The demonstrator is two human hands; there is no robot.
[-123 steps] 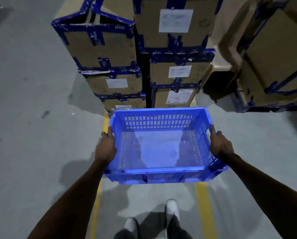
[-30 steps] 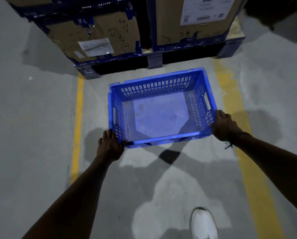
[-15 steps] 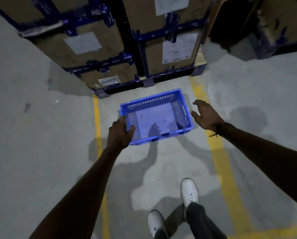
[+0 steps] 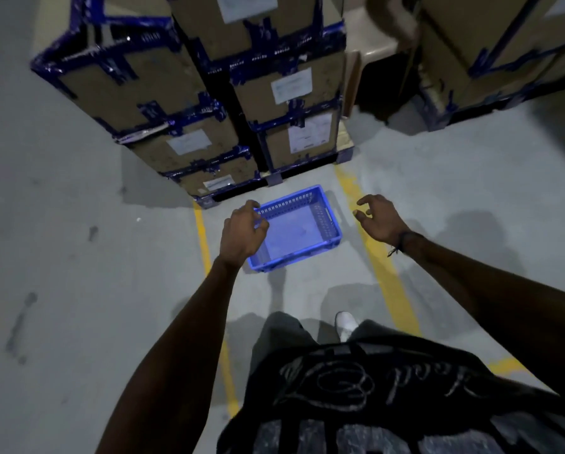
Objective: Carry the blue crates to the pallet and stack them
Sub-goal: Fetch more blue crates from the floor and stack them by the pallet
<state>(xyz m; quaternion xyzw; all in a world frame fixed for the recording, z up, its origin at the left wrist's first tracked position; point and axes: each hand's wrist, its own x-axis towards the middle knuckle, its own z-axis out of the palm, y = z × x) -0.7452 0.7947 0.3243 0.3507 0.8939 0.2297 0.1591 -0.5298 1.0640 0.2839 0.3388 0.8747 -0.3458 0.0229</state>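
An empty blue crate (image 4: 302,229) with slotted walls sits on the grey concrete floor between two yellow lines, just in front of a dark pallet (image 4: 276,178) loaded with cartons. My left hand (image 4: 241,234) hovers above the crate's near left corner with curled fingers, holding nothing, and covers that corner. My right hand (image 4: 377,219) is raised to the right of the crate, fingers apart and empty. Neither hand touches the crate.
Tall stacks of brown cartons (image 4: 182,103) bound with blue tape stand on the pallet straight ahead. More taped cartons (image 4: 490,57) stand at the right rear. Yellow floor lines (image 4: 384,273) run on both sides. My legs and a white shoe (image 4: 346,324) are below.
The crate went from being carried to resting on the floor. Both hands let go of it and rose away as my view lifted higher.
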